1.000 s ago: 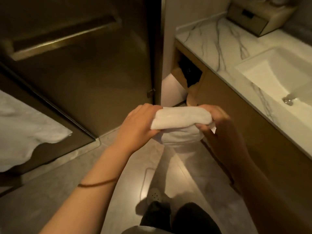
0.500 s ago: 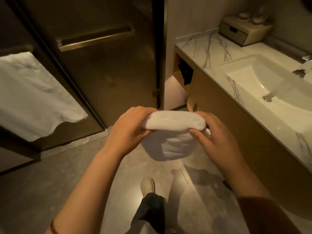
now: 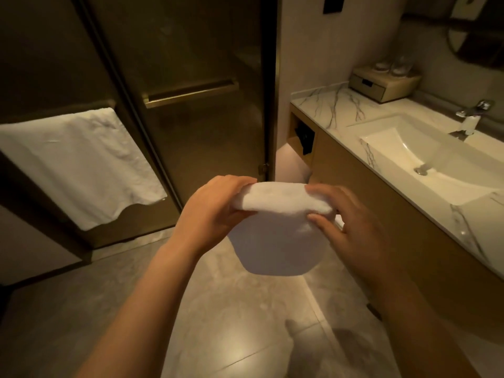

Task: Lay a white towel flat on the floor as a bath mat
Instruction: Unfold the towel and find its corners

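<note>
The view has lifted off the floor [image 3: 223, 309]; the white towel [image 3: 281, 227] hangs lower now, unfolding in mid-air. Left hand [image 3: 215, 211] and right hand [image 3: 351, 230] each keep a grip clamped on its top fold, nothing laid yet.

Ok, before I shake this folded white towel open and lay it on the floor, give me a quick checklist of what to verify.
1. Both ends gripped: left hand and right hand pinch the folded white towel: ok.
2. Towel unfolded: top bunched, lower part hanging: not ok.
3. Grey tiled floor ahead free of objects: ok.
4. Floor dry: cannot tell.
5. Towel hangs apart from the wooden vanity cabinet: ok.
6. Tinted glass shower door shut: ok.
</note>
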`<state>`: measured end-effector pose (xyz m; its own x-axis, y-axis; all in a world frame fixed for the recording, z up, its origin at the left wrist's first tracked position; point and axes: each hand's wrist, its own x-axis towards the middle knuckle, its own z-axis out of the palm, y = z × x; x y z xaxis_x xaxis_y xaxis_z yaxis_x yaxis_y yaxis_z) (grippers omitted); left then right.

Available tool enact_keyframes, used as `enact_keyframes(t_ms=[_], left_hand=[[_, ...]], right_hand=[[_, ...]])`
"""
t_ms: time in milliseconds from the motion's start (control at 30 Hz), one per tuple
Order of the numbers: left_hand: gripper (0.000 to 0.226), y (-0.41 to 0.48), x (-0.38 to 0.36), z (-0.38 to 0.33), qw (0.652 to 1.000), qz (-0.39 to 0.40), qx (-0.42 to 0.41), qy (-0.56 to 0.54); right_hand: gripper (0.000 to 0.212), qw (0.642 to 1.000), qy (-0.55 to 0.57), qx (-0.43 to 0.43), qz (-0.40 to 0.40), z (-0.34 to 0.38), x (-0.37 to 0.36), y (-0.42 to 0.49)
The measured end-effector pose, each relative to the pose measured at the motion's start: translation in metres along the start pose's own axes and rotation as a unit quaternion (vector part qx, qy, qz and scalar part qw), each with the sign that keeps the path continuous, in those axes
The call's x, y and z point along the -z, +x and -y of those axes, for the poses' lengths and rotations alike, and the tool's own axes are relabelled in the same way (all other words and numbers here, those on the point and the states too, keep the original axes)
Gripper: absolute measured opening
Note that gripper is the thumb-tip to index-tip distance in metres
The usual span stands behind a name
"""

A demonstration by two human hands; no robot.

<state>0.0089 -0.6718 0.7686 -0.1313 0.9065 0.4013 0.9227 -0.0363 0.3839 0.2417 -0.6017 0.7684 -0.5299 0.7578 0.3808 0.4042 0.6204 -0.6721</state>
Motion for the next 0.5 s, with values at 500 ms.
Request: enact_keyframes(t_ms=[500], left_hand=[[0.045,-0.169,0.068,0.003,0.998,0.002,0.060,-0.036]], right_hand=[[0.031,0.995,-0.031,0.067,0.069,0.092,-0.045,-0.121]])
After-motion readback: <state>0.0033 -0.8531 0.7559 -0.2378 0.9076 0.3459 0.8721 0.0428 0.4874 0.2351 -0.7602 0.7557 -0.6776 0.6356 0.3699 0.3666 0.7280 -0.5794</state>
